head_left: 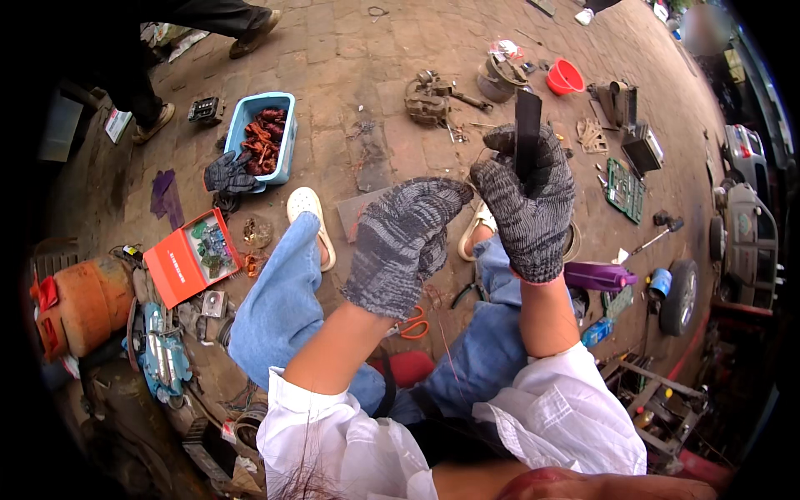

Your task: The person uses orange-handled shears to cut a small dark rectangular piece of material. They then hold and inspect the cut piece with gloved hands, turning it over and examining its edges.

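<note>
Both of my hands wear grey knitted work gloves and are raised in front of my knees. My right hand is closed round a flat black strip, which stands upright between thumb and fingers. Close to its left, my left hand is closed, its fingertips pinched together toward the right thumb. Whatever the left fingers hold is too small to make out. A thin reddish wire runs below the hands over my lap. Orange-handled scissors lie beneath my left wrist.
Ahead left, a blue basin holds reddish copper-coloured scrap, with a spare glove at its rim. Nearby are an open red box and an orange gas cylinder. A green circuit board, red bowl and wheel lie rightward.
</note>
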`<action>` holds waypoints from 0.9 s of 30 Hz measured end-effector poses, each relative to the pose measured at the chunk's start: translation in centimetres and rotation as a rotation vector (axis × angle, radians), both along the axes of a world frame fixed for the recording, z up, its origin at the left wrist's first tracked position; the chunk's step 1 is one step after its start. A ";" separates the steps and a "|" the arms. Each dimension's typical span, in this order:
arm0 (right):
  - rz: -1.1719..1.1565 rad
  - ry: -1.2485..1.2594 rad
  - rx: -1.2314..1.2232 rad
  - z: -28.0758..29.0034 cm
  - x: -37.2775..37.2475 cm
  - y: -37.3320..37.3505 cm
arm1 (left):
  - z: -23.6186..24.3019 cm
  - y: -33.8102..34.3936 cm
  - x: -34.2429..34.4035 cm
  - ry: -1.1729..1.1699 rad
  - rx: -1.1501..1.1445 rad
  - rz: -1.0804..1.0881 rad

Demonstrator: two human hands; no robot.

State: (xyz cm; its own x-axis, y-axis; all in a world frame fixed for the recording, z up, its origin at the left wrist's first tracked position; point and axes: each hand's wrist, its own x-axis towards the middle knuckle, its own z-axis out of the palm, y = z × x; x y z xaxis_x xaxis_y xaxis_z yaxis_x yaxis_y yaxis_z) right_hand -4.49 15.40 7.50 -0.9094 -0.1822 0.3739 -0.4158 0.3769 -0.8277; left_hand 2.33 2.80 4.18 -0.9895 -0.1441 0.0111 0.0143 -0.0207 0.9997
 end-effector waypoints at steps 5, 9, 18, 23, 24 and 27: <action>0.096 -0.231 -0.074 -0.2 0.3 0.7 | 0.4 -0.7 0.0 -0.037 0.129 -0.028; 0.146 -0.024 0.174 -0.2 -0.1 1.0 | 0.3 -0.9 0.0 -0.055 0.156 -0.038; 0.236 -0.239 0.022 0.9 0.6 0.3 | 0.5 -0.8 0.0 -0.088 0.195 -0.054; 0.247 -0.268 0.036 1.2 0.7 0.3 | 0.6 -0.8 -0.1 -0.110 0.220 -0.067; 0.254 -0.261 0.042 1.2 0.7 0.3 | 0.6 -0.9 -0.2 -0.118 0.224 -0.070; 0.275 -0.258 0.059 0.9 0.5 0.3 | 0.6 -0.9 -0.3 -0.148 0.244 -0.083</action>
